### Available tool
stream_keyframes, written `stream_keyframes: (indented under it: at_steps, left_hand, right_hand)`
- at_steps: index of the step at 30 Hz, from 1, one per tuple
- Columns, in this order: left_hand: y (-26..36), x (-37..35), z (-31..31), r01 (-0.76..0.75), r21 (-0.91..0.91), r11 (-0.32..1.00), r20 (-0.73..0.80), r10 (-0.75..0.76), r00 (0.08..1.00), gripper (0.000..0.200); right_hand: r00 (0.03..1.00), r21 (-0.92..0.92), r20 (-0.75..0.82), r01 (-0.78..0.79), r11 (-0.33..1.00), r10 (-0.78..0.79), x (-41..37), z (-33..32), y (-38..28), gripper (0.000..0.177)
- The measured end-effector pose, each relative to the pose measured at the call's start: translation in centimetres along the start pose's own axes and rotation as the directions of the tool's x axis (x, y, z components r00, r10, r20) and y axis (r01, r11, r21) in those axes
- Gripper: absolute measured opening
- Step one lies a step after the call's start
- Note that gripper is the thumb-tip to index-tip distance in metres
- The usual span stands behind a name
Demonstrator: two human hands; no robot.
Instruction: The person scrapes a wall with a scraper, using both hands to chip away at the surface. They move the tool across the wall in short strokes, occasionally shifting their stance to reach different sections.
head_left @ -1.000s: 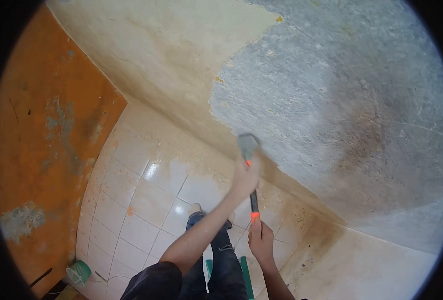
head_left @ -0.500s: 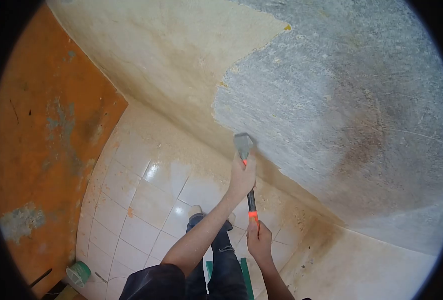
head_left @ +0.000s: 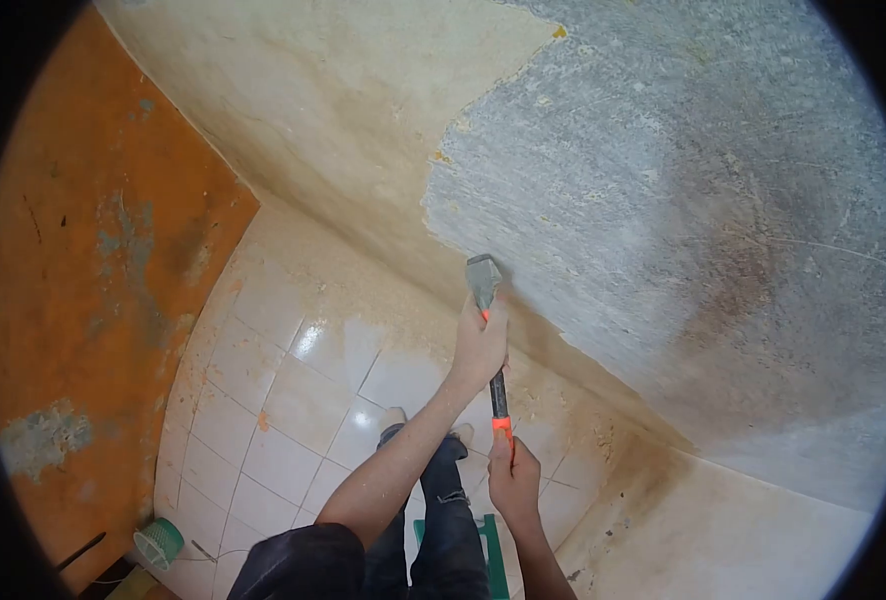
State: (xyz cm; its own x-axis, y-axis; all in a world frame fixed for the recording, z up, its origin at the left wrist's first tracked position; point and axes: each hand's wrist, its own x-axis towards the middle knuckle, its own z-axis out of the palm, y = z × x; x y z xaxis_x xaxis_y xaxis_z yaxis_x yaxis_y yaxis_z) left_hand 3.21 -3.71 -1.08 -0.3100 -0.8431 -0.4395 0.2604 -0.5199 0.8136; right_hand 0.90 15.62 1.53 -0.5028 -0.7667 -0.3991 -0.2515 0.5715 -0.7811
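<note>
A long-handled scraper (head_left: 499, 394) with a wide grey blade (head_left: 482, 277), a black shaft and orange-red bands slants up toward the wall. My left hand (head_left: 480, 343) is wrapped round its neck just below the blade. Lower down, my right hand (head_left: 514, 478) grips the orange-red end of the handle. The blade's edge is right at the wall, near the border between the cream paint (head_left: 363, 120) and the rough, bare grey surface (head_left: 583, 190).
Pale floor tiles (head_left: 288, 455) with dust and scraped bits lie below the wall. An orange, patchy surface (head_left: 83, 280) is at left, with a green basket (head_left: 159, 543) beside it. A green stool (head_left: 495, 560) stands by my legs (head_left: 447, 530).
The view has shifted slightly, so the wall's paint border sits higher. The scraper and both hands appear a little further up and left, with the same grip.
</note>
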Motion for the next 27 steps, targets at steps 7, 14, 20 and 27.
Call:
stream_keyframes:
  at_steps: [7, 14, 20, 27]
  left_hand:
    - [0.9, 0.5, -0.1, -0.067, -0.033, 0.997, -0.047, 0.065, 0.997, 0.026]
    - [1.9, 0.3, -0.5, -0.031, -0.053, 0.998, -0.025, 0.03, 0.999, 0.026]
    - [1.9, 0.8, -0.8, -0.045, -0.058, 0.997, -0.002, 0.045, 0.999, 0.023]
    - [1.7, 0.6, -0.8, -0.088, -0.034, 0.996, 0.016, 0.088, 0.996, 0.023]
  right_hand:
    - [0.999, -0.015, 0.018, 0.03, 0.999, -0.029, 0.6, -0.4, -1.1, 0.037]
    - [0.999, -0.005, 0.026, 0.041, 0.999, -0.041, 0.1, 0.0, -2.1, 0.043]
    - [1.0, 0.03, 0.021, -0.006, 1.0, 0.006, -0.2, 0.0, -2.5, 0.041]
    - [0.998, -0.026, 0.059, -0.011, 1.0, 0.012, 0.7, -0.7, -3.3, 0.039]
